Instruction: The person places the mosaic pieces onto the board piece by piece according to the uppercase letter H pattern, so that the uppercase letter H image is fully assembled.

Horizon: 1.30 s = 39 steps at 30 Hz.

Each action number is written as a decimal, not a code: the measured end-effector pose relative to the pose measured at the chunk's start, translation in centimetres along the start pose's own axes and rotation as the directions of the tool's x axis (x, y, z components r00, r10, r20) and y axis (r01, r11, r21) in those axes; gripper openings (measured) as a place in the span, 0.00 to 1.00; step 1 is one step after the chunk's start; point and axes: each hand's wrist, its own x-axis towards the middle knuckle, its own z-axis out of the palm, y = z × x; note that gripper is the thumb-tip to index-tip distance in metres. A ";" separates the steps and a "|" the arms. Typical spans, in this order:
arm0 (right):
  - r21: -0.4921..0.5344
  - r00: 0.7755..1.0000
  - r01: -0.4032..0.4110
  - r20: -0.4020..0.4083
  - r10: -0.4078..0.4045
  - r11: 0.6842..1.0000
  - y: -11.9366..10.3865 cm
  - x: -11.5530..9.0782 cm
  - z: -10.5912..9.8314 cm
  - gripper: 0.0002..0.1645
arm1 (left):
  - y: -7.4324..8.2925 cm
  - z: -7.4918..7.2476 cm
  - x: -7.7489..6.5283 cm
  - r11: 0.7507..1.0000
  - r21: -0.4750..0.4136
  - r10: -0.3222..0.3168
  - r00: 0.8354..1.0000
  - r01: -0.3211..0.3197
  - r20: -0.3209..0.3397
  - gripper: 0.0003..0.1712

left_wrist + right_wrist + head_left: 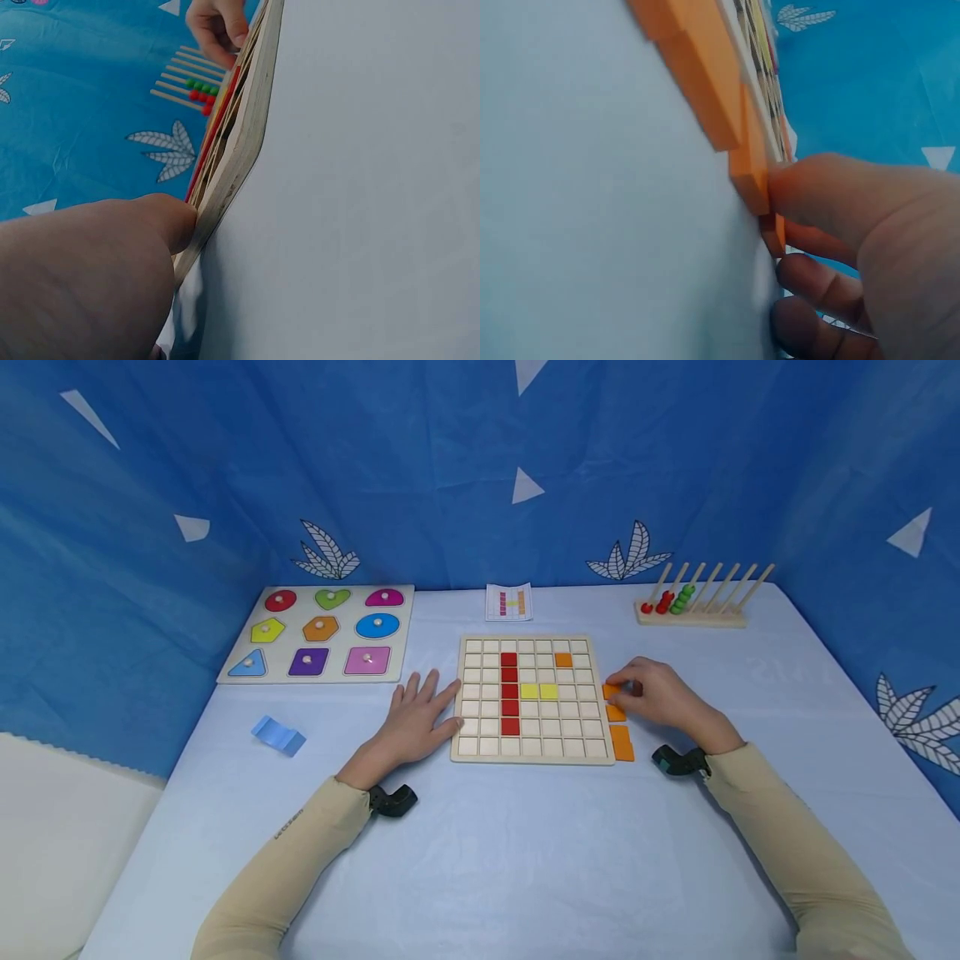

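A wooden grid board (532, 762) lies flat on the table, with a column of red square tiles (510, 692), two yellow tiles (538, 692) and one orange tile (563, 660) in its cells. Fingers spread, my left hand (416, 722) rests at the board's left edge, its thumb against the rim in the left wrist view. Just beyond the right edge, my right hand (660, 693) pinches an orange square tile (611, 692) between thumb and fingers, which partly hide it. More orange tiles (622, 743) lie in a line along that edge; the right wrist view shows these orange tiles (697, 82) close up.
Behind the board lies a small pattern card (509, 602). A knobbed shape puzzle (390, 635) is at the back left, with a wavy blue block (278, 736) in front of it. At the back right stands a peg stand (693, 618) with red and green beads.
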 end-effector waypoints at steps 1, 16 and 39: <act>0.006 1.000 -0.001 -0.003 0.001 1.000 0.1 0.0 0.1 0.17 | 0.0 0.0 0.0 1.000 0.000 0.000 1.000 0.000 -0.001 0.40; 0.016 1.000 0.002 -0.027 -0.002 1.000 0.1 0.3 0.2 0.16 | -0.1 -0.2 0.1 1.000 -0.013 -0.001 1.000 0.002 0.002 0.40; -0.010 0.999 -0.024 0.028 0.024 1.000 -0.2 -0.2 -0.2 0.17 | 0.0 -0.1 0.0 1.000 -0.014 -0.001 1.000 0.001 0.004 0.40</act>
